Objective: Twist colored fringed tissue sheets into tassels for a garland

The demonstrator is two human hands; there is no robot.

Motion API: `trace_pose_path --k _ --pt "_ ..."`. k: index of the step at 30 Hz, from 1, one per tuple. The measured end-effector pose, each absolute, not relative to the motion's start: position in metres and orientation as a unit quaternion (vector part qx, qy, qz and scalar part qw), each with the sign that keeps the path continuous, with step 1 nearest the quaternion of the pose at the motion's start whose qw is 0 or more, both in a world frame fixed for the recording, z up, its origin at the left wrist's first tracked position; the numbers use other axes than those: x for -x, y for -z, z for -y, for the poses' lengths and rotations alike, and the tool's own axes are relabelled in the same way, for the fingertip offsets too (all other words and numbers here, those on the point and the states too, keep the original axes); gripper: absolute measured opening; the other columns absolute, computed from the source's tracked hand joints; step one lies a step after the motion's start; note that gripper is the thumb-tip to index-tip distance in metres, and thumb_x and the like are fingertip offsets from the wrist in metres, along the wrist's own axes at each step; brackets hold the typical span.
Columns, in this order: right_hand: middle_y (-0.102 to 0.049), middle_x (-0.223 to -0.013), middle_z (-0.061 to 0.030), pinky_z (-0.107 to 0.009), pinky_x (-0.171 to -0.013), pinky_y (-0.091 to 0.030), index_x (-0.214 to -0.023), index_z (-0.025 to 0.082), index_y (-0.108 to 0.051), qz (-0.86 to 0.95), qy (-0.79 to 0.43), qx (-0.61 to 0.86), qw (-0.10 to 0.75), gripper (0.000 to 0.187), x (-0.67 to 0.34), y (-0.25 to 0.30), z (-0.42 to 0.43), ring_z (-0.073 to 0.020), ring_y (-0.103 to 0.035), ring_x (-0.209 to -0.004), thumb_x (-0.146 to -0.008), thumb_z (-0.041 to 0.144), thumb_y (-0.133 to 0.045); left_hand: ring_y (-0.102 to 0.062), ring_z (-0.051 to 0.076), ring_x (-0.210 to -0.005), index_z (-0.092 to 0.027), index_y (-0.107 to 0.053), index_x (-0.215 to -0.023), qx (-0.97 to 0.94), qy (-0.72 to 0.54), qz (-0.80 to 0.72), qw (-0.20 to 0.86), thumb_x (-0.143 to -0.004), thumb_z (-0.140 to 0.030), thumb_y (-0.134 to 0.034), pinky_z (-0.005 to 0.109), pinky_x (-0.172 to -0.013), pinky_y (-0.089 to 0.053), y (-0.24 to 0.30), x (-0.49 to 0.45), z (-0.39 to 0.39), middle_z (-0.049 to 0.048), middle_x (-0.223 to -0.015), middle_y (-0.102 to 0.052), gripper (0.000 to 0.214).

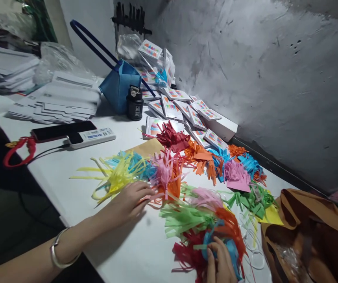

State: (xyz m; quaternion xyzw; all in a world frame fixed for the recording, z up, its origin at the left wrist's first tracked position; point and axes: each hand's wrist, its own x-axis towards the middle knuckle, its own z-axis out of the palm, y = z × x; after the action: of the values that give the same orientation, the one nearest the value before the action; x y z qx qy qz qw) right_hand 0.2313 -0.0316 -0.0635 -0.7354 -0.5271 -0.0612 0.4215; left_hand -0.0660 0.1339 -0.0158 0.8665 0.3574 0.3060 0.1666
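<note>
Fringed paper tassels, mixed colours, with two bare hands at work

Location: near part of the white table [68, 192], between the left hand [133, 198] and the brown bag [307, 208].

Left hand: palm down, fingers loosely bent, tips at the strands of the pink tassel [165, 169] and the orange tassel [173, 186]. Whether it pinches a strand cannot be told.

Right hand [220, 261]: cut by the lower picture edge, fingers bent over the blue tassel [232, 251], a short pale green strip [200, 247] at the fingertips. Pinching or merely resting: cannot be told.

Handling, as judged: thin paper, likely to tear or crease. Best taken by the gathered part, not by single strands; strands parted gently, one colour at a time; light pressure. The white cord [255, 259] beside the bag lies in loose loops and could snag; best kept apart from the fringes.

Orientation: light green tassel [186, 218], long axis across the table, loose ends fanned leftward. Orange-red tassel [232, 226], long axis curving from the far side toward the near right. Blue tassel, long axis roughly far to near, partly covered by the right hand. Dark red tassel [188, 251], ends spread leftward and nearward. Yellow tassel [120, 173], long strands pointing left, toward the table's edge.
</note>
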Motion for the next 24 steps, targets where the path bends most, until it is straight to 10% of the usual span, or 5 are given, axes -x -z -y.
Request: trace_pose_path --k 11,16,24 --pt "-0.071 -0.117 -0.0064 -0.026 -0.072 -0.047 -0.086 0.026 -0.069 0.568 -0.04 0.71 0.415 0.04 -0.201 0.064 0.046 -0.0182 -0.071 -0.091 -0.104 0.044 -0.038 -0.072 0.029 -0.097 -0.024 -0.047 -0.147 -0.931 -0.165 -0.219 0.24 -0.072 -0.008 -0.07 0.032 -0.076 -0.059 0.013 -0.07 -0.121 0.0138 -0.137 -0.064 0.08" --pt "-0.071 -0.106 -0.0114 -0.03 -0.069 -0.045 -0.082 0.023 -0.064 0.515 0.023 0.781 0.352 0.052 -0.236 0.079 0.052 -0.0211 -0.068 -0.08 -0.104 0.054 -0.029 -0.072 0.022 -0.089 -0.022 -0.074 -0.107 -0.911 -0.233 -0.258 0.222 -0.083 -0.005 -0.054 0.028 -0.077 -0.056 0.002 -0.064 -0.148 0.0067 -0.103 -0.075 0.036" --pt "-0.072 -0.103 -0.0133 -0.031 -0.068 -0.047 -0.086 0.022 -0.069 0.501 0.05 0.778 0.377 0.06 -0.25 0.081 0.059 -0.0239 -0.069 -0.086 -0.102 0.062 -0.027 -0.066 0.028 -0.11 -0.018 -0.066 -0.12 -0.792 -0.376 -0.466 0.118 -0.089 -0.019 -0.044 0.043 -0.098 -0.053 -0.044 0.051 -0.165 0.0073 -0.12 -0.068 0.038"
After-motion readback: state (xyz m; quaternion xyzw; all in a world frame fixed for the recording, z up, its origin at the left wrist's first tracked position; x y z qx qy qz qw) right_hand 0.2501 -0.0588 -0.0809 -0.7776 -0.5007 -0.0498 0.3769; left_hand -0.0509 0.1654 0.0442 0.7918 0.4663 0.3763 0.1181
